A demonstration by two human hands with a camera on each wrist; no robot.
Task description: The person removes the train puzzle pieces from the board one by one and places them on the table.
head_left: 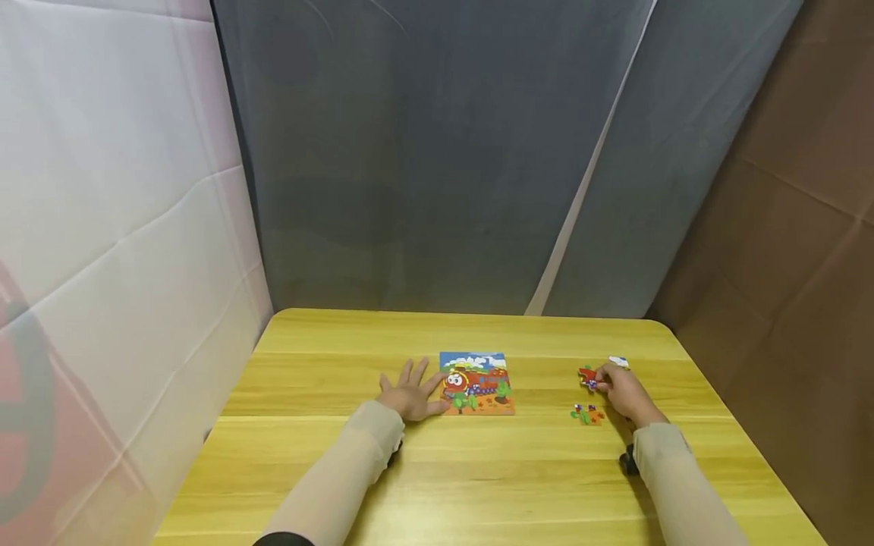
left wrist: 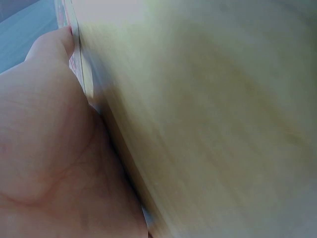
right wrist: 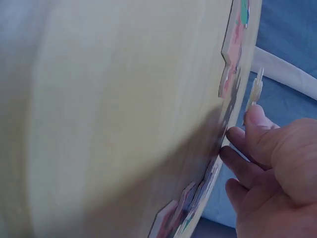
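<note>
Table (head_left: 328,470) first: puzzle board (head_left: 477,383) sits centre, our left hand (head_left: 410,396) flat beside it, fingers spread, holding nothing. Our right hand (head_left: 624,393) curls fingertips onto the red piece (head_left: 587,376), well right of the board. We'd lift it flat and keep the board pinned.

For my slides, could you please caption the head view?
Left hand flat beside the train puzzle; right hand touching a red loose piece on the wooden table.

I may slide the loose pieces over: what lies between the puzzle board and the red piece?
Only bare table lies between the puzzle board and the red piece, in the head view.
</note>
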